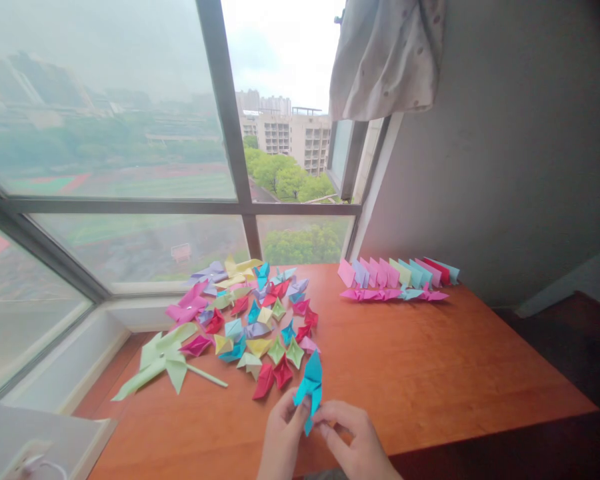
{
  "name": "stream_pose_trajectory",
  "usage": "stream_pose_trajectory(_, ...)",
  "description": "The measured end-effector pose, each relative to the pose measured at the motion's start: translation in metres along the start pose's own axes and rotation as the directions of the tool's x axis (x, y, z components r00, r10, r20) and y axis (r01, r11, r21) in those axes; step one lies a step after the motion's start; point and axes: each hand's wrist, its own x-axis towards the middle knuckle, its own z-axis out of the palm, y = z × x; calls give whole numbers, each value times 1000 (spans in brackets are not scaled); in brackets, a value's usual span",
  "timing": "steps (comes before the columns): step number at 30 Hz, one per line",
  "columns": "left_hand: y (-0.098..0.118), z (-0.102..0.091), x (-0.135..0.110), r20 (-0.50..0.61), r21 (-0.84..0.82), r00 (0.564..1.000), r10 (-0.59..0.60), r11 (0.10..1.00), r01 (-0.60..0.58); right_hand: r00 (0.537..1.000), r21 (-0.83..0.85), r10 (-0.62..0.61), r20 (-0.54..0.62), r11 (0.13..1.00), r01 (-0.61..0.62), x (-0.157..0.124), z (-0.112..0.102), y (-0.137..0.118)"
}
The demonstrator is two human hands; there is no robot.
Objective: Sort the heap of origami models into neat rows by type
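Near the front edge of the table, a bright blue piece of folded paper (311, 381) is held upright, pointed at its top with narrow legs below. My left hand (284, 427) grips its lower left part between thumb and fingers. The thumb and forefinger of my right hand (351, 432) pinch at its lower right leg; the exact contact is partly hidden by the fingers. Just beyond my hands, a red folded paper piece (263, 382) and a green one (295, 353) lie in a spread of several small colourful origami pieces.
A pale green paper pinwheel (165, 360) with a stick lies at left on the wooden table (405, 373). At the back right, several coloured folded papers (375, 272) stand in a row behind paper cranes (375, 295). Windows (240, 207) border the far side.
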Motion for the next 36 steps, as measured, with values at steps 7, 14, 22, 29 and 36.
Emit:
stream_pose_trajectory(7,3,-8,2,193,172,981,8,984,-42,964,308,200,-175,941,-139,14,-26,8)
stream_pose_trajectory(14,7,-12,-4,362,315,929,-75,948,-46,945,374,304,-124,896,-239,25,-21,20)
stream_pose_trajectory(22,11,-19,-2,279,119,956,-86,991,55,879,741,477,-12,595,-313,19,-17,22)
stream_pose_trajectory(29,11,-19,1,143,213,990,-8,977,-23,850,538,442,-286,808,-239,22,-36,27)
stream_pose_trajectory(36,14,-12,6,72,353,993,88,929,-108,953,-131,-37,-302,991,-3,7,-27,11)
